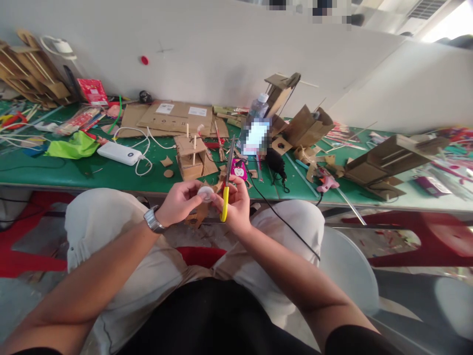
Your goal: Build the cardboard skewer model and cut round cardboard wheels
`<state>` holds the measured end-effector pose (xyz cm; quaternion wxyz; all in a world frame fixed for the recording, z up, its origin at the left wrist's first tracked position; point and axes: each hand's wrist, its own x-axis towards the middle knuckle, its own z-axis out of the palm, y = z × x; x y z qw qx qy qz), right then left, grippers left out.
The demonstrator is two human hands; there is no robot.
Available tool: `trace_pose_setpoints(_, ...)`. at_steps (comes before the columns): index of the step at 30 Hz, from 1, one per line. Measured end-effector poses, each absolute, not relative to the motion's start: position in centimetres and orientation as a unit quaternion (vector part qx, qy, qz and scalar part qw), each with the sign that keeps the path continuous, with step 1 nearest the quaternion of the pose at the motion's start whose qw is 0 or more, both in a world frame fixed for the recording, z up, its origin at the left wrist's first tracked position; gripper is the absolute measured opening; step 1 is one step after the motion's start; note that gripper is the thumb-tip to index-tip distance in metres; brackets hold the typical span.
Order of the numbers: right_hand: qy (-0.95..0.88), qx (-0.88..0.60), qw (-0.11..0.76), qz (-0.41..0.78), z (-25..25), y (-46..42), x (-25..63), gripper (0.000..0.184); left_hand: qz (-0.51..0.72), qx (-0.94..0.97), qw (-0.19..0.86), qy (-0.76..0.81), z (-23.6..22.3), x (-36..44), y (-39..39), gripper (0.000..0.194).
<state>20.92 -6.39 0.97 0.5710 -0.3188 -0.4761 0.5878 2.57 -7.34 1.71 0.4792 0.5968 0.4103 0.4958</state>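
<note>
My left hand (pixel 181 201), with a metal-banded watch on its wrist, is closed on a small round whitish disc (pixel 206 191). Whether the disc is a cap or a roll of tape I cannot tell. My right hand (pixel 238 207) grips yellow-handled scissors (pixel 224 206), blades pointing up and away from me. Its thumb and fingertip also reach the disc's right side. Just beyond both hands, at the table's edge, stands a small cardboard box (pixel 191 162) with wooden sticks upright in it. A magenta card-like piece (pixel 238 169) lies behind the scissors.
The green table (pixel 155 170) carries a white power bank (pixel 118 153) with cables, flat cardboard (pixel 173 120), a lit phone (pixel 257 136), a bottle (pixel 258 106), a pink glue gun (pixel 326 181) and a cardboard structure (pixel 384 158). A black cord (pixel 284 223) hangs across my right knee.
</note>
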Motion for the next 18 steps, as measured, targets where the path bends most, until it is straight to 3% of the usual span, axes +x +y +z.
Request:
trace_pose_setpoints(5, -0.483, -0.313, 0.567, 0.589, 0.74, -6.4, 20.89, 0.074, 0.501, 0.596, 0.451, 0.436, 1.38, 2.73, -7.18, 0.032)
trace_pose_setpoints(18, -0.471, -0.312, 0.524, 0.637, 0.87, -5.96, 21.32, 0.07, 0.542, 0.502, 0.494, 0.458, 1.0, 1.77, -6.36, 0.029)
